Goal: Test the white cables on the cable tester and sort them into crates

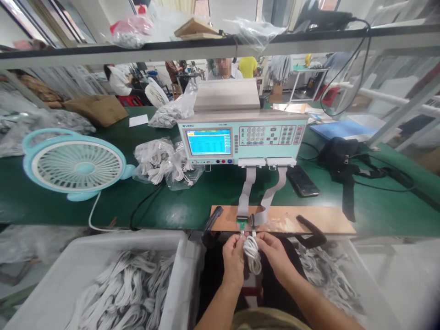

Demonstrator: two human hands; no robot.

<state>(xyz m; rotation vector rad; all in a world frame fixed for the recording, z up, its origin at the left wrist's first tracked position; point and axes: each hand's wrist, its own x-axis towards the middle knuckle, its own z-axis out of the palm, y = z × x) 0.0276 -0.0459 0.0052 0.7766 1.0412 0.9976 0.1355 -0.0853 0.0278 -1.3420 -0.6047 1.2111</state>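
Observation:
My left hand pinches one connector end of a coiled white cable at the small green board on the wooden strip's front edge. Close beside it, my right hand has its fingers closed on the cable's other end, at the second dark connector. The bundled coil hangs between my hands. Two grey ribbon cables run from these connectors up to the tester, whose screen is lit blue. Whether the plugs are fully seated cannot be made out.
White bins of cables stand at left and right. A blue fan, bagged cables, a phone and a black bag lie on the green table. Black clamps flank the wooden strip. People are beyond.

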